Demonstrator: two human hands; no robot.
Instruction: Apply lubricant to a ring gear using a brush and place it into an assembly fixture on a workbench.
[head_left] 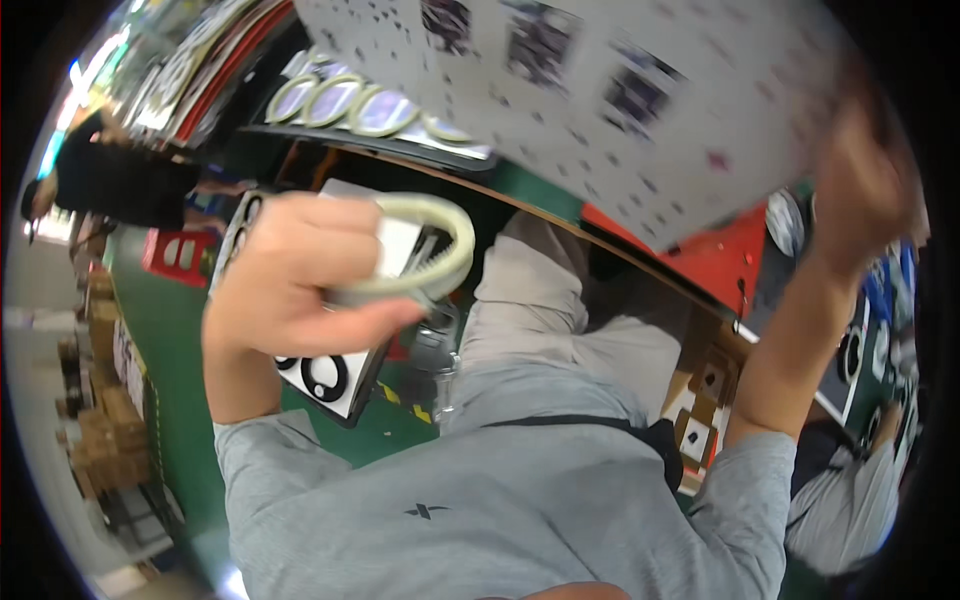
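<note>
My left hand (300, 275) is closed around a pale cream ring (455, 245), thumb along its lower side; the ring is held in the air left of my body. My right hand (865, 195), smeared by motion, is raised at the right edge of a large white printed sheet (600, 130) and seems to grip it; its fingertips are hard to make out. Tilted over the table, the sheet carries dark square pictures and many small marks. Several similar pale rings (385, 110) lie in a dark tray (370, 145) at the far left of the table.
Under the sheet lies a red mat (720, 255) on the table. A tray with black rings (325, 378) stands low at left, near a red stool (175, 255). Open cartons (705, 400) sit right of my legs. One person (120, 165) is at far left, another (850, 490) at right.
</note>
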